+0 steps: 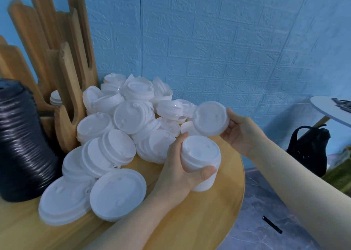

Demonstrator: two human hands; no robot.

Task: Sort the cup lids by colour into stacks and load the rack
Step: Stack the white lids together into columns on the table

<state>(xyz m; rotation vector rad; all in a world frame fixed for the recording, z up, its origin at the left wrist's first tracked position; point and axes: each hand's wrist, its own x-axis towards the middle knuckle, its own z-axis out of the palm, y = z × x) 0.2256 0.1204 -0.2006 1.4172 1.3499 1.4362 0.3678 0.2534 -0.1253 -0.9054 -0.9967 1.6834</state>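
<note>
A big heap of white cup lids point(123, 128) covers the round wooden table point(199, 221). My left hand point(180, 170) grips a short stack of white lids point(201, 160) just above the table's right side. My right hand point(241, 133) holds a second small stack of white lids point(210, 118), tilted on its side, slightly above and to the right of the first. A tall stack of black lids point(20, 145) stands at the left edge. The wooden rack point(66, 75) rises behind it, with a few white lids point(56, 97) in one slot.
A blue brick-pattern wall is close behind the table. To the right, off the table, a black bag point(311, 147) sits on the floor beside a small white side table point(334, 111). A black marker point(272, 224) lies on the grey floor.
</note>
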